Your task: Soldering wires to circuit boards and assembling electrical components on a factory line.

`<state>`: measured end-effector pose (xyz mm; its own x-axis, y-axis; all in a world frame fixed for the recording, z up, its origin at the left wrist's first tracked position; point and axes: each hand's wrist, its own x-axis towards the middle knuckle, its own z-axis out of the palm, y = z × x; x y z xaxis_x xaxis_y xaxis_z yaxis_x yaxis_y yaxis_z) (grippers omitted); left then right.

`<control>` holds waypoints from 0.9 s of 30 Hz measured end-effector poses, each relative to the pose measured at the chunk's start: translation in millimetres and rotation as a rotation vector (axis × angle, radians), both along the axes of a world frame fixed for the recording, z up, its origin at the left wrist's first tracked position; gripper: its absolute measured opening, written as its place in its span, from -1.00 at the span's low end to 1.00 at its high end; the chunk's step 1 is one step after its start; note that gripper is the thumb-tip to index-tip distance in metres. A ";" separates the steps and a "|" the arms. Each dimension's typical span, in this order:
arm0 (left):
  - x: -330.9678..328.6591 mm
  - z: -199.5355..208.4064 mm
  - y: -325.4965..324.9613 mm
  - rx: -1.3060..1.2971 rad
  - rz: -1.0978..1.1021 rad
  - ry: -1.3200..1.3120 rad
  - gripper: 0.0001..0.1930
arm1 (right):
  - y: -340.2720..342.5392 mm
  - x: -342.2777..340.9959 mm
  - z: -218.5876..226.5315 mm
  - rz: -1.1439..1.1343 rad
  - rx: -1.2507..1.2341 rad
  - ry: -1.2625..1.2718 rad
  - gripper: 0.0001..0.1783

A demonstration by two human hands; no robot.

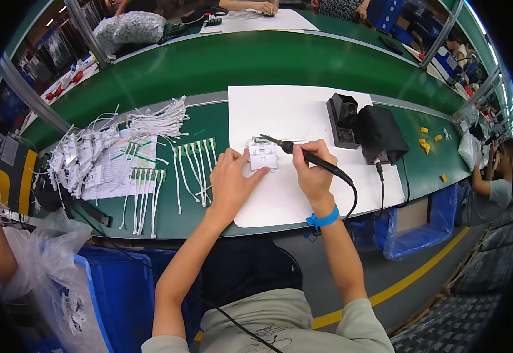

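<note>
On a white sheet [303, 112] lies a small square white plastic housing [263, 157] with a strip of green board along its far edge. My left hand [230, 179] grips the housing's left and near sides between thumb and fingers. In my right hand [316, 172] is a black soldering iron [321, 162], held like a pen. Its tip reaches left over the green strip; whether it touches cannot be made out. A white wire runs right from the housing. A blue wrist strap [323, 218] circles my right wrist.
Left are green board strips with white cables [145, 175] and a heap of white housings [80, 159]. A black soldering station [383, 134] and iron stand [343, 120] sit right, near yellow pieces [424, 145]. Blue bins [415, 229] stand below. Other people work around.
</note>
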<state>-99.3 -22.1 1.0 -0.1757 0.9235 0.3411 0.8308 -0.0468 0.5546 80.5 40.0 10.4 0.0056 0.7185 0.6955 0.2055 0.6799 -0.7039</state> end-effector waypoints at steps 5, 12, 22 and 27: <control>-0.9 -3.4 1.4 0.053 -0.002 0.014 -0.40 | 0.5 -2.0 -3.1 0.023 -0.075 -0.051 -0.82; -2.7 -4.6 2.0 0.102 0.003 -0.004 -0.42 | 1.3 -3.7 -1.0 0.057 -0.058 -0.110 -0.82; -1.4 -7.6 2.2 0.133 -0.001 -0.005 -0.47 | 5.2 -5.5 -3.4 0.053 -0.084 -0.150 -0.85; 0.6 -11.6 1.1 0.185 -0.013 0.057 -0.51 | 7.4 -6.2 -7.0 0.064 -0.069 -0.117 -0.85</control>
<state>-98.7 -21.0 -10.6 -0.1394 0.8460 0.5146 0.8590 -0.1552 0.4878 74.3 47.4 3.4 -0.1195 0.7606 0.6381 0.2466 0.6453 -0.7231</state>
